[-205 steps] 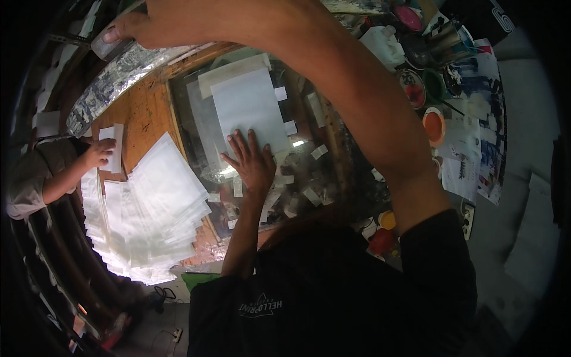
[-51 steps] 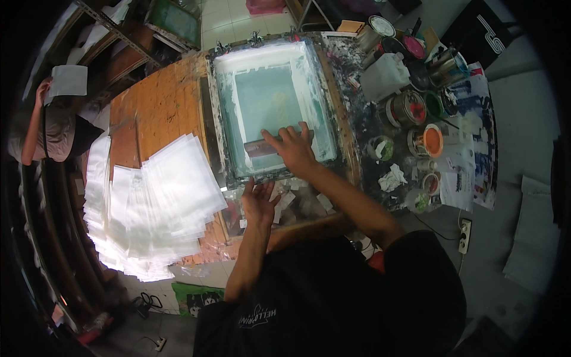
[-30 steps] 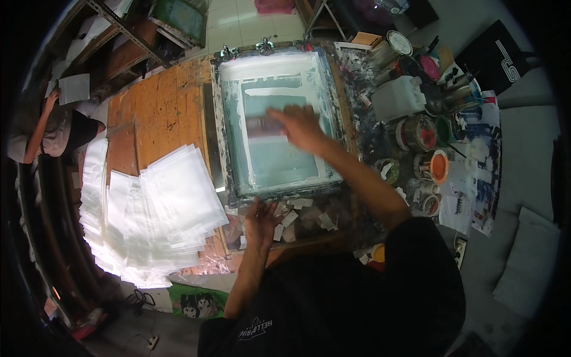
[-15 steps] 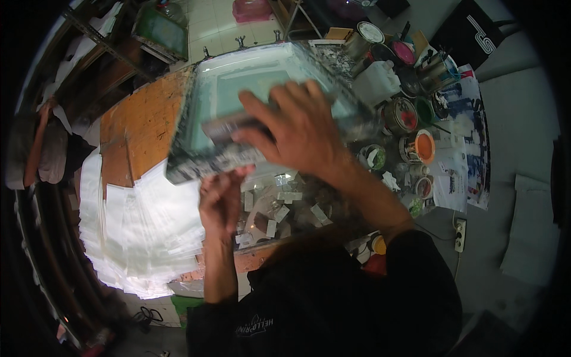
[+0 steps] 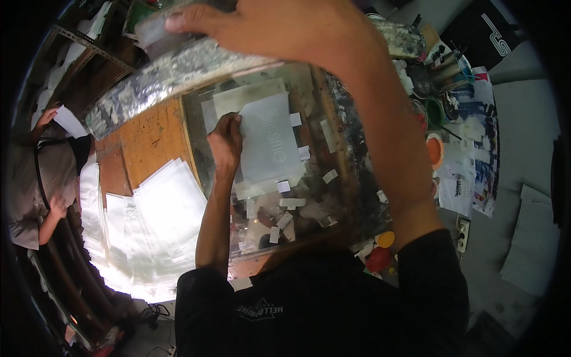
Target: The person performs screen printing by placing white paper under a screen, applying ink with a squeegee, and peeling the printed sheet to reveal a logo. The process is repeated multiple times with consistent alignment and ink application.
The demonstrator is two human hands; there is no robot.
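A translucent frosted sheet (image 5: 267, 146) with pale printed lettering lies on the glass-topped work surface (image 5: 342, 193). My left hand (image 5: 226, 141) pinches its left edge between thumb and fingers. Above it, the paint-stained screen frame (image 5: 160, 77) stands tilted up, its near side raised. At the top, my right hand (image 5: 279, 30) reaches over this frame, thumb pressed on a greyish squeegee (image 5: 157, 37); its other fingers are out of sight. Whether that hand also bears on the frame cannot be told.
Fanned white sheets (image 5: 157, 208) cover the left side beside a wooden board (image 5: 148, 131). Small white tabs (image 5: 291, 203) dot the glass. Ink pots, including an orange one (image 5: 435, 150), crowd the right. Another person (image 5: 44, 184) at far left holds a white sheet (image 5: 70, 121).
The screen frame has swung up from its low position, uncovering the printed sheet. My right hand rose with the squeegee. My left hand moved from the frame's near edge onto the sheet.
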